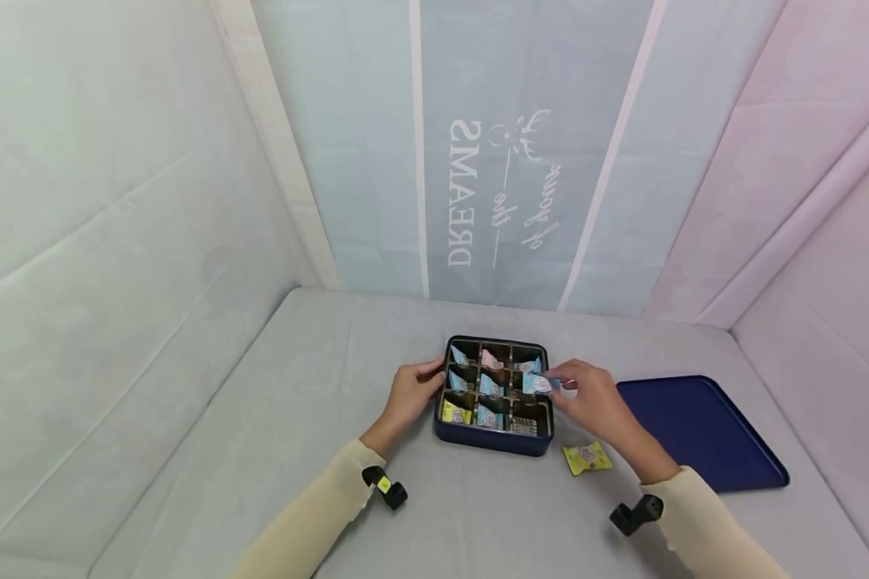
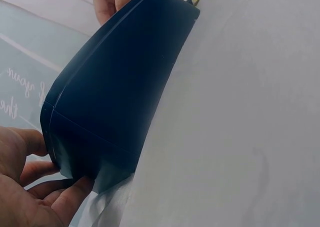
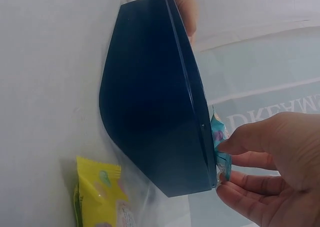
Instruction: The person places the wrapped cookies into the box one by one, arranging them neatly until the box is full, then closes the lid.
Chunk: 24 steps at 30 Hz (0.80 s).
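A dark blue tin box [image 1: 494,443] with a divided insert stands on the table, small wrapped packets in most of its compartments. My left hand [image 1: 409,392] grips the box's left side, thumb at the rim and fingers against the wall; the left wrist view shows this hand [image 2: 37,187] at the corner. Over the right column's middle compartment, my right hand [image 1: 589,396] pinches a light blue candy packet [image 1: 537,383]. In the right wrist view that packet [image 3: 222,159] sits between thumb and fingers, just above the rim. The lower right compartment [image 1: 530,420] holds no packet.
A yellow packet [image 1: 586,457] lies on the grey table [image 1: 319,394] just right of the box. Farther right lies a flat dark blue lid [image 1: 710,434], partly behind the right forearm. Pale fabric walls [image 1: 152,241] rise around the table.
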Each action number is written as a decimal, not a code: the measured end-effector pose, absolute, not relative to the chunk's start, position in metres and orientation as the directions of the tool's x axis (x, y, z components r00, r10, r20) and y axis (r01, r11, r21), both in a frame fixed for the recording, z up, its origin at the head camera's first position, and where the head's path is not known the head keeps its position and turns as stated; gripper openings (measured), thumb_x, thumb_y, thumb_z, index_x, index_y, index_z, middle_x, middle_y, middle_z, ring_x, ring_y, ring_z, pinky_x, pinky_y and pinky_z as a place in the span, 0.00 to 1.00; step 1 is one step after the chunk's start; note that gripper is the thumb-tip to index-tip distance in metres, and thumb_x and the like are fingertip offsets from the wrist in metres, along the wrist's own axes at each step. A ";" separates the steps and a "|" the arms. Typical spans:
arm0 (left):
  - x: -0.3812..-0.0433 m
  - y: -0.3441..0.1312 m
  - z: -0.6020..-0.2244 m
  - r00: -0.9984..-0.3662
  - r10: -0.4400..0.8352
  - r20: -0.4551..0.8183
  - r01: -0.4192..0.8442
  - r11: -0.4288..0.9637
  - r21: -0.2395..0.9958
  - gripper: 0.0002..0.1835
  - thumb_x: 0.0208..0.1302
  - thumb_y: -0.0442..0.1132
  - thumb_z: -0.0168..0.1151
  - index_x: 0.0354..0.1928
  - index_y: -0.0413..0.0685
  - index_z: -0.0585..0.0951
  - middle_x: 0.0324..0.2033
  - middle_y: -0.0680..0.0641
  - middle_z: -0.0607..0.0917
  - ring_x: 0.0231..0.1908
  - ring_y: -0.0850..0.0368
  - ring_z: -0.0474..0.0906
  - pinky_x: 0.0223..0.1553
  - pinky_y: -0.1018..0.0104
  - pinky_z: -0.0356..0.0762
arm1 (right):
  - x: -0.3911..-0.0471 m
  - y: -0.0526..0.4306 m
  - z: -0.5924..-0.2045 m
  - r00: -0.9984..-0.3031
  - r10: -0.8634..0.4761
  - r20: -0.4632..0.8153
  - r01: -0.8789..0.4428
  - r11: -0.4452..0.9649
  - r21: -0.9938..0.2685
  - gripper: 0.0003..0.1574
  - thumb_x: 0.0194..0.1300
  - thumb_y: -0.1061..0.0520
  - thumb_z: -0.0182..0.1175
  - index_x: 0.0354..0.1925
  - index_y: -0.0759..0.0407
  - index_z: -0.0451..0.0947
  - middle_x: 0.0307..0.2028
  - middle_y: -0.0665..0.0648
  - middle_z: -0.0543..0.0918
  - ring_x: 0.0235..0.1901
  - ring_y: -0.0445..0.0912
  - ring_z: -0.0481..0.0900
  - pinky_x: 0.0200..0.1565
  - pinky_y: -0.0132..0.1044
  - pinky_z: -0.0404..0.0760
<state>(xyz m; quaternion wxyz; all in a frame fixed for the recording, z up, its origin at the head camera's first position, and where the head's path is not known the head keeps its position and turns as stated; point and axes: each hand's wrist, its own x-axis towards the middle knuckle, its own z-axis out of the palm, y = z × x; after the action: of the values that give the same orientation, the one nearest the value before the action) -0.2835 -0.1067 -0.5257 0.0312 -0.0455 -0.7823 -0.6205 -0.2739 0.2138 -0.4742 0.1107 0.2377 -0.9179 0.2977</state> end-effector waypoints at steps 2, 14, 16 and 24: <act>-0.284 -0.107 -0.526 -0.994 0.034 0.104 0.109 0.229 0.967 0.20 0.71 0.38 0.63 0.63 0.46 0.81 0.60 0.44 0.81 0.54 0.53 0.83 0.43 0.66 0.85 | -0.274 0.213 -0.475 -0.863 -0.372 0.343 -0.502 0.710 -0.494 0.16 0.57 0.68 0.71 0.46 0.65 0.87 0.45 0.62 0.86 0.38 0.55 0.87 0.40 0.50 0.87; -0.283 -0.107 -0.526 -0.993 0.029 0.115 0.119 0.241 0.963 0.20 0.71 0.37 0.63 0.63 0.46 0.80 0.60 0.43 0.82 0.54 0.53 0.83 0.43 0.67 0.84 | -0.279 0.206 -0.473 -0.859 -0.385 0.337 -0.507 0.727 -0.463 0.17 0.56 0.67 0.71 0.46 0.66 0.87 0.45 0.62 0.85 0.37 0.55 0.86 0.39 0.49 0.87; -0.283 -0.107 -0.526 -0.993 0.028 0.115 0.119 0.240 0.963 0.20 0.71 0.37 0.63 0.63 0.46 0.81 0.60 0.44 0.82 0.53 0.53 0.84 0.43 0.67 0.85 | -0.280 0.205 -0.473 -0.861 -0.387 0.330 -0.505 0.730 -0.460 0.17 0.56 0.67 0.72 0.46 0.66 0.87 0.45 0.62 0.85 0.37 0.55 0.87 0.39 0.49 0.87; -0.284 -0.107 -0.526 -0.992 0.030 0.122 0.126 0.243 0.962 0.20 0.71 0.37 0.63 0.63 0.46 0.80 0.59 0.44 0.82 0.52 0.55 0.84 0.42 0.68 0.84 | -0.280 0.199 -0.469 -0.858 -0.408 0.312 -0.511 0.742 -0.435 0.17 0.56 0.67 0.72 0.46 0.66 0.86 0.44 0.62 0.85 0.38 0.56 0.86 0.38 0.47 0.87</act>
<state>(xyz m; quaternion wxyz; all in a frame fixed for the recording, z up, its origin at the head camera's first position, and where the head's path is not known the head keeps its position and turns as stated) -0.2841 -0.1067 -0.5255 0.0392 -0.0494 -0.7875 -0.6130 -0.2799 0.1987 -0.4695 0.0985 0.2476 -0.9280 0.2604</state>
